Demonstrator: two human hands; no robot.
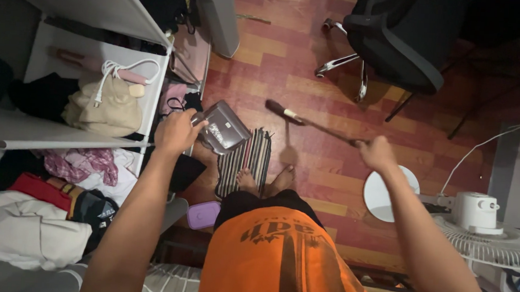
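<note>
**Dustpan in one hand, brush in the other, above the striped mat**

The left hand (178,131) is closed around the handle of a grey dustpan (225,126), fingers curled tight; the pan juts from the hand out over the near end of the striped mat (245,160), tilted with its open face up. The right hand (377,152) is wrapped in a fist around the far end of a long-handled brush (308,122), well to the side of the mat. The stick runs from that fist back toward the mat, and its dark head hangs in the air just beyond the mat's far corner, casting a shadow on the red and yellow plank floor (288,64). Two bare feet (267,181) stand at the mat's near edge, one on it, one beside it

The dustpan's grip is hidden inside the left fist, and the brush handle is blurred where it enters the right. The mat's near end is cut off by an orange shirt (278,259). A purple lidded box (203,214) sits near the mat, partly covered by the left forearm
</note>
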